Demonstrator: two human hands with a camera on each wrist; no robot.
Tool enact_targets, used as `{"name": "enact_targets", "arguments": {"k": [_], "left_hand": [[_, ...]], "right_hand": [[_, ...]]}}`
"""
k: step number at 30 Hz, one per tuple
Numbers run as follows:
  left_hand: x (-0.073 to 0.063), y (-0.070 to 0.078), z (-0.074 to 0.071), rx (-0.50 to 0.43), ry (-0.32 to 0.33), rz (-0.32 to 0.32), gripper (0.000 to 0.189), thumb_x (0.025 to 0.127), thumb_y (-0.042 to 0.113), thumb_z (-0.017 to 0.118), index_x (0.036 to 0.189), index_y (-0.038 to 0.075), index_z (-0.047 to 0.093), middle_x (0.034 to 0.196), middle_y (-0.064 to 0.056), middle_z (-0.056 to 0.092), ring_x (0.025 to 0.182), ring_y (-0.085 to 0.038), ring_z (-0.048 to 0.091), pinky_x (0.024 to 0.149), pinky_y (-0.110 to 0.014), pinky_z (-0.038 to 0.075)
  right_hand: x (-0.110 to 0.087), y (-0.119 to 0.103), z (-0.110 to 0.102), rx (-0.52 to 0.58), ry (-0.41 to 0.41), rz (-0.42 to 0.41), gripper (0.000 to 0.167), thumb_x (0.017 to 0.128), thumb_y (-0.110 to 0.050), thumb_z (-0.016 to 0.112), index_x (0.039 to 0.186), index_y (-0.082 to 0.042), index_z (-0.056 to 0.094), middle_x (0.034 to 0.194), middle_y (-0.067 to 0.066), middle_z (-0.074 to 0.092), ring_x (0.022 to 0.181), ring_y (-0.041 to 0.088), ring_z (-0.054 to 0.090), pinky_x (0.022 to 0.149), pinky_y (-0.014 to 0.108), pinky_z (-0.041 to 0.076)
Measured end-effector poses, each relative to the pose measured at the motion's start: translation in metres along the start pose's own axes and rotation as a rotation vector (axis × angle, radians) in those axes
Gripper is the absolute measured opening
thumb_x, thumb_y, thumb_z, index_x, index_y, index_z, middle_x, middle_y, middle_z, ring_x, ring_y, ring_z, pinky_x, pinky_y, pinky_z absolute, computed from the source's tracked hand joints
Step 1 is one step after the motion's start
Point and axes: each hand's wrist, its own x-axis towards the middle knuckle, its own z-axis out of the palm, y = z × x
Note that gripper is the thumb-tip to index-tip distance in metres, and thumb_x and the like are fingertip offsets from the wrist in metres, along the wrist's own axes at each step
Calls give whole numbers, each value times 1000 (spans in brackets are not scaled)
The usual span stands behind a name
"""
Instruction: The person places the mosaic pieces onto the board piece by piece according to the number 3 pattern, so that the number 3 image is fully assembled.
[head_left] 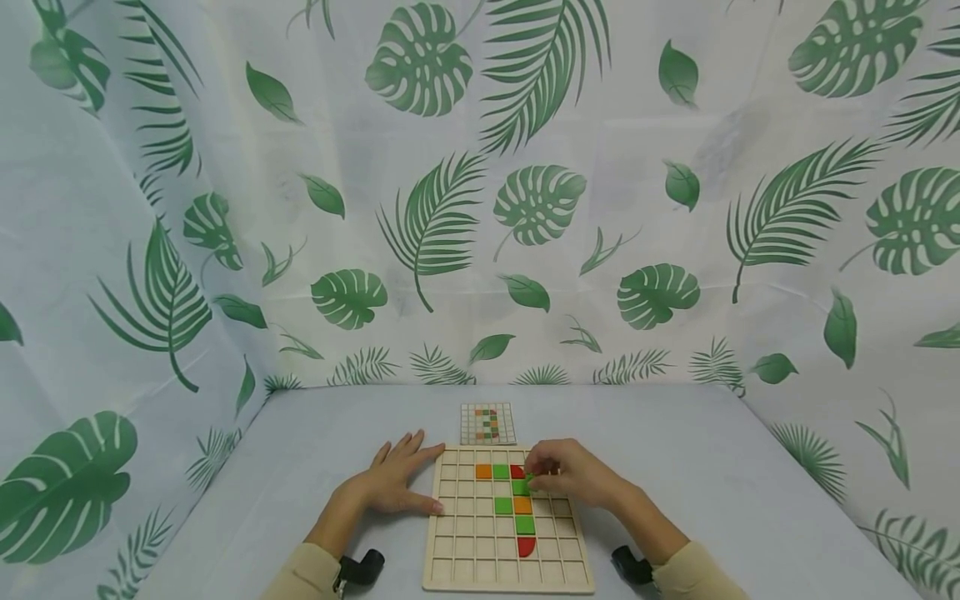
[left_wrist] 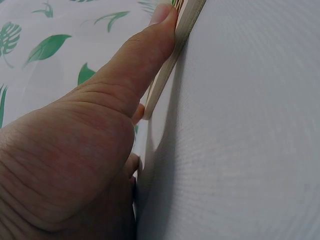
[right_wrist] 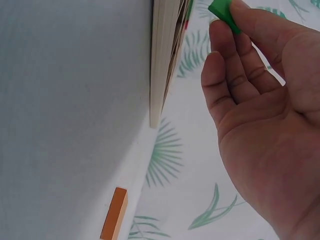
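Observation:
A wooden grid board (head_left: 457,550) lies on the table with green, orange and red tiles in some of its squares. My right hand (head_left: 573,473) is over the board's upper right part, pinching a green block (right_wrist: 225,14) between thumb and fingertips. Just beside those fingers are a red tile (head_left: 517,472) and a green tile (head_left: 519,487). Spread out at the board's left edge, my left hand (head_left: 393,479) has its thumb (left_wrist: 150,55) touching the board's side. Lower in the grid sit an orange tile (head_left: 522,505) and a rounded red tile (head_left: 527,547).
Behind the board lies a small card (head_left: 470,425) printted with a coloured grid pattern. An orange block (right_wrist: 114,214) rests on the table in the right wrist view. A leaf-patterned cloth (head_left: 450,325) surrounds the pale table (head_left: 315,433) at the back and sides.

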Motion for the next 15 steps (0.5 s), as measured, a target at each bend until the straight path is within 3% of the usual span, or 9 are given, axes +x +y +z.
{"name": "enact_targets", "arguments": {"k": [15], "left_hand": [[0,2,-1,2,-2,-7,105,77,73,78,163,30,36,174,-20,12,162,-43,7,128,-67,2]], "right_hand": [[5,-11,10,1,-42,-7,7,95,-15,77,102,-14,75,90,-9,71,79,4,60,72,23,54]]}}
